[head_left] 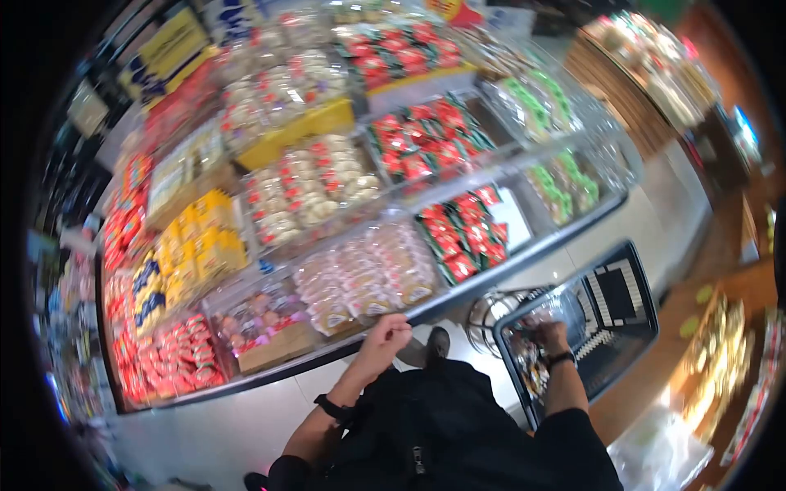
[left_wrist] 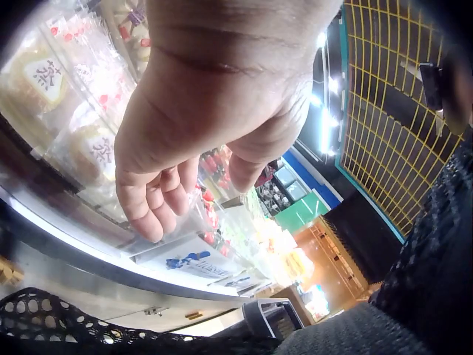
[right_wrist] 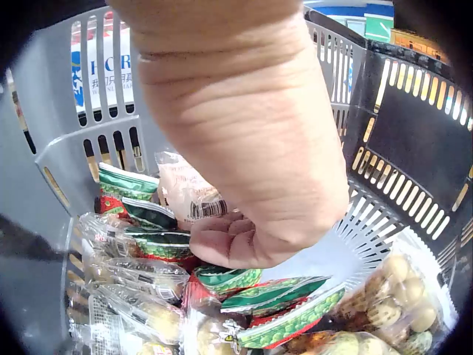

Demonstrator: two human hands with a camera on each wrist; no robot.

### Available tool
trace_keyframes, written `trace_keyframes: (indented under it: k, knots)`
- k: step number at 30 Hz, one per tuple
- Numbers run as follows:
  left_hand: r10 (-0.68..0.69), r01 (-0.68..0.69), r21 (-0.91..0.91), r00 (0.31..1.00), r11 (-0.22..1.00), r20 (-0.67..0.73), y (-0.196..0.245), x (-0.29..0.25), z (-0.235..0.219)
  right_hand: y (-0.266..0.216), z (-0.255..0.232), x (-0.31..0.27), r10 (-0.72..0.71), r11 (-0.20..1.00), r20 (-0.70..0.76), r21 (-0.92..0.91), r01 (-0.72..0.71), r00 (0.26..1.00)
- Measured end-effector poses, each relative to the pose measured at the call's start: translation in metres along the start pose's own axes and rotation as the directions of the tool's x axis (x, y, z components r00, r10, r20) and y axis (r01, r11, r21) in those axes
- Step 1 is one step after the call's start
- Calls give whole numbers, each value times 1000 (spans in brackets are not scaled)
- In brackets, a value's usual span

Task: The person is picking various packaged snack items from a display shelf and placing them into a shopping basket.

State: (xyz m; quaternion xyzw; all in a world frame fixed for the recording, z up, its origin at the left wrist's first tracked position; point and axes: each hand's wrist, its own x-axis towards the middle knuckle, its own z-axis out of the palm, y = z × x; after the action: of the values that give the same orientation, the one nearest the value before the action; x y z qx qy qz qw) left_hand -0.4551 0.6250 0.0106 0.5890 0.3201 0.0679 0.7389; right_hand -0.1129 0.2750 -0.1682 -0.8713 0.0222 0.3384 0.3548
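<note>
My left hand [head_left: 383, 348] is over the front edge of the display case, beside rows of pale wrapped packs [head_left: 360, 274]. In the left wrist view the fingers of that left hand [left_wrist: 199, 126] hang loosely curled and hold nothing. My right hand [head_left: 553, 340] is down inside a dark shopping basket [head_left: 626, 360]. Seen from the right wrist, the right hand [right_wrist: 251, 170] has its fingers bent down among green and red packets [right_wrist: 277, 296]; whether they grip one is hidden. Clear packs [right_wrist: 140, 281] lie left of it, a bag of small round items [right_wrist: 403, 296] lies right.
Red packs [head_left: 168, 352], yellow packs [head_left: 196, 237] and white round items [head_left: 315, 180] fill compartments of the sloping case. A wire rack or stand [head_left: 491, 315] is beside the basket. At the lower right is a wooden counter [head_left: 655, 372] with gold-coloured packs [head_left: 725, 348].
</note>
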Motion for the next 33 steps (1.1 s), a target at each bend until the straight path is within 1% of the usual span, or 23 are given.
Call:
trace_keyframes:
  k: [2,4,6,7,8,10,12,14,16,18,19,20,21,22,23,25,27,28,30,31,33]
  knots:
    - [57,-57,-13,998,998,13,1,-4,-5,-12,-11,-7,-6,988,-100,150,21,995]
    - [51,-51,-48,999,998,-2,-2,-7,-11,-31,-27,-14,-30,974,-262,209,87,965]
    - [51,-52,-60,999,997,-10,-3,-12,-19,-67,-51,-24,49,916,-291,394,73,955]
    - [53,-54,-66,999,996,-11,-2,-14,-22,-84,-62,-24,-99,894,-342,381,234,935]
    - [53,-54,-71,998,996,-22,-2,-16,-26,-100,-74,-28,-238,848,-392,362,387,889]
    - [47,-49,-79,998,996,-34,-2,-20,-31,-169,-85,-64,-412,759,-400,346,552,818]
    - [56,-60,-99,998,993,-35,0,-24,-36,-240,-73,-104,-514,653,-431,364,664,742]
    - [77,-80,-94,996,992,-34,-1,-29,-41,-300,-51,-138,-618,629,-363,303,716,697]
    - [79,-84,-116,996,990,-53,1,-35,-45,-338,-22,-142,-714,613,-223,260,746,664]
    - [79,-87,-136,995,987,-65,1,-40,-50,-380,20,-167,-789,585,15,328,742,615]
    - [75,-85,-144,995,986,-73,0,-44,-55,-395,40,-164,-829,559,124,222,799,545]
    - [70,-82,-152,994,985,-81,-1,-47,-59,-422,58,-187,-851,505,236,127,854,469]
    - [82,-98,-144,990,985,-111,-2,-51,-63,-430,83,-169,-876,430,312,165,887,367]
    - [89,-108,-151,988,983,-126,-4,-55,-67,-449,101,-181,-894,336,350,113,935,279]
    - [95,-117,-157,985,981,-141,-7,-58,-72,-458,122,-173,-897,256,375,15,966,232]
    - [108,-133,-143,980,981,-169,-8,-67,-80,-480,164,-161,-937,-21,346,-170,985,40]
    - [116,-130,-83,981,988,-156,-1,-78,-89,-499,199,-145,-934,-102,356,-226,969,-16]
    - [119,-128,-54,981,990,-151,3,-84,-92,-508,209,-139,-888,-99,458,-274,957,39]
    - [120,-131,-57,979,990,-163,13,-97,-98,-525,225,-127,-757,-108,633,-365,925,162]
    - [120,-131,-57,978,990,-168,17,-101,-103,-536,231,-125,-652,-194,732,-414,889,198]
    - [136,-157,-101,972,982,-193,15,-107,-111,-544,229,-129,-633,-154,748,-376,914,201]
